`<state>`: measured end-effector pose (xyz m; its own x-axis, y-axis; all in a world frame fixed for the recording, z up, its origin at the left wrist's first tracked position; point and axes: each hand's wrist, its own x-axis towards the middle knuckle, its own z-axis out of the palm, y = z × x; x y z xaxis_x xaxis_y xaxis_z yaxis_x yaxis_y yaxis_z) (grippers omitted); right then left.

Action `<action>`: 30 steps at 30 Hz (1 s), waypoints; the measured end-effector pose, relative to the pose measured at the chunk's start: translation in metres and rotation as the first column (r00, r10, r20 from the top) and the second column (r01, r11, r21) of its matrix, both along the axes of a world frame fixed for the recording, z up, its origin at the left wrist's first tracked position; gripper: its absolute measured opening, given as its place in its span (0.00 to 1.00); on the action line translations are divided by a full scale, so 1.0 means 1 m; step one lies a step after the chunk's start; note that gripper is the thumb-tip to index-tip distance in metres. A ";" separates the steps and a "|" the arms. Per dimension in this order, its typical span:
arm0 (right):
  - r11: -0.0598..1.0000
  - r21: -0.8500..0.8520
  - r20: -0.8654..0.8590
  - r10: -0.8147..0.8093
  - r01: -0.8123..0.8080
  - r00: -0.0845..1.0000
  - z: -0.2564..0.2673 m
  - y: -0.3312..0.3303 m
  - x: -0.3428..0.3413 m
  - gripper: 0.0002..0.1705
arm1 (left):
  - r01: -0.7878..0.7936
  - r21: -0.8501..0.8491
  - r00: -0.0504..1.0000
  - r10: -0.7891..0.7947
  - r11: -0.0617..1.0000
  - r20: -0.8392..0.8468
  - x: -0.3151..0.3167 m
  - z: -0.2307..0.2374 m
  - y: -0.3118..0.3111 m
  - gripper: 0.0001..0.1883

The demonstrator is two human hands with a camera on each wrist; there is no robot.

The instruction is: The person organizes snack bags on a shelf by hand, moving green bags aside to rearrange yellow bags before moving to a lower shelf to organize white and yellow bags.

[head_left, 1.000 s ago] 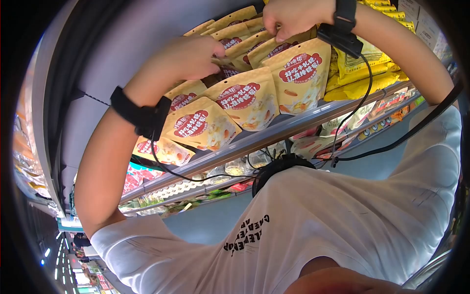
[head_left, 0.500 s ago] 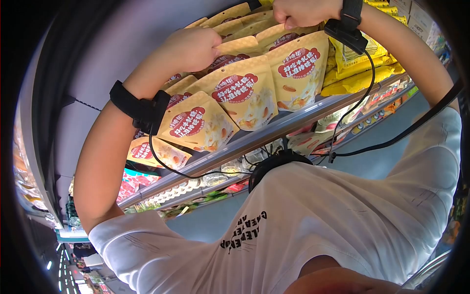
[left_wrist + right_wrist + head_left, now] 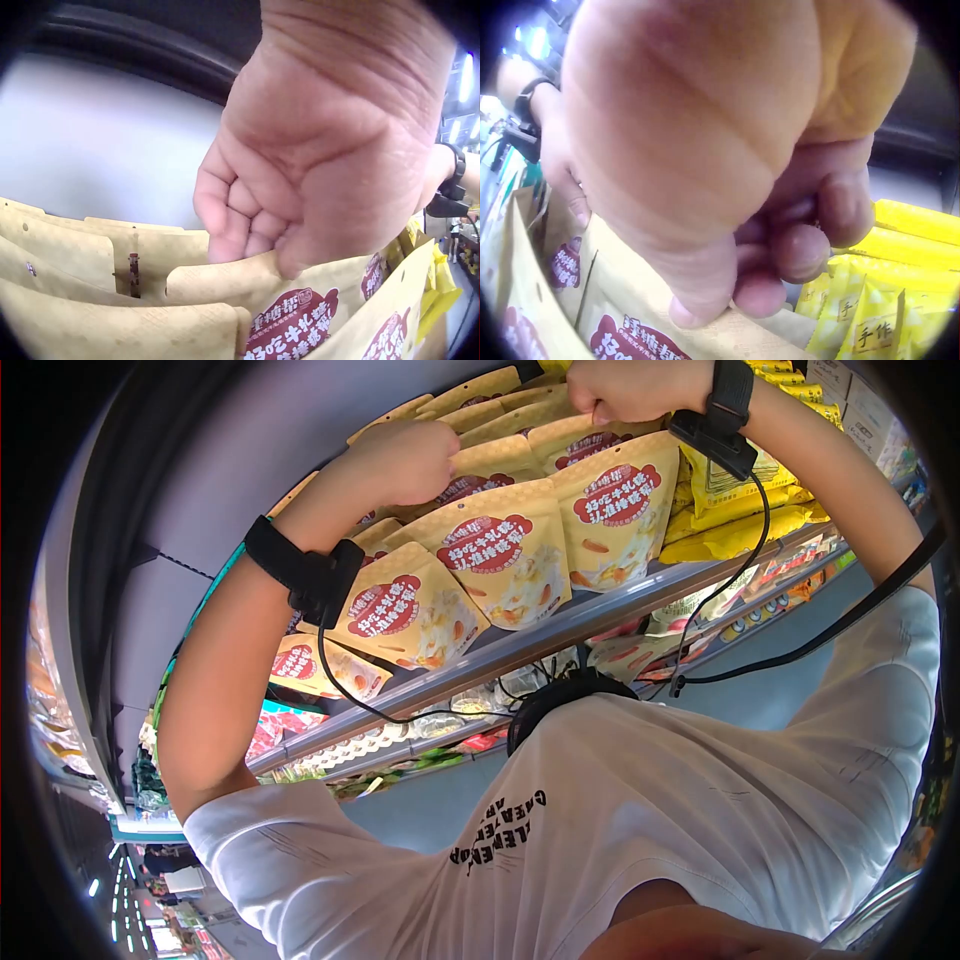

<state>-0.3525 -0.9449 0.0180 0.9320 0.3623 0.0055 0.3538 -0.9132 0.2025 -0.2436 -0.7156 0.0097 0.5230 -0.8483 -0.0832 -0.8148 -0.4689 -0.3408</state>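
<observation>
My left hand (image 3: 400, 465) (image 3: 322, 150) pinches the top edge of a tan pouch (image 3: 294, 319) with a red label, thumb in front and curled fingers behind. To its right, my right hand (image 3: 640, 388) (image 3: 697, 135) has its thumb on the front of another tan pouch (image 3: 641, 337) at the top edge, its fingers bent behind. Both pouches stand in packed rows. Front-row pouches (image 3: 500, 585) (image 3: 625, 540) lean side by side below the hands. In the head view the fingertips are mostly hidden.
Yellow packets (image 3: 745, 540) (image 3: 862, 307) lie right of the pouches. A shelf edge (image 3: 480, 670) runs below the front row, with lower shelves of packaged goods beneath. Black cables (image 3: 385, 715) hang from both wrist cameras. Cartons (image 3: 865, 410) stand at the upper right.
Both hands have shifted slightly right; the left fingers, earlier down among the pouches, are now at a top edge. The front pouches stand a little more upright, and the pouches behind have shifted.
</observation>
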 end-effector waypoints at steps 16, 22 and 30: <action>0.995 -0.071 0.022 -0.067 0.068 0.998 0.006 -0.004 0.003 0.11 | 0.027 -0.037 0.991 -0.032 0.999 -0.127 0.026 0.002 0.015 0.11; 0.999 0.041 0.056 -0.001 -0.002 0.998 -0.018 -0.013 0.010 0.08 | 0.139 -0.196 0.869 -0.215 0.971 -0.446 0.026 0.005 0.016 0.10; 0.972 0.220 -0.029 0.091 -0.082 0.995 -0.017 0.007 0.010 0.13 | 0.013 -0.197 0.842 -0.117 0.980 -0.526 0.061 0.032 0.078 0.11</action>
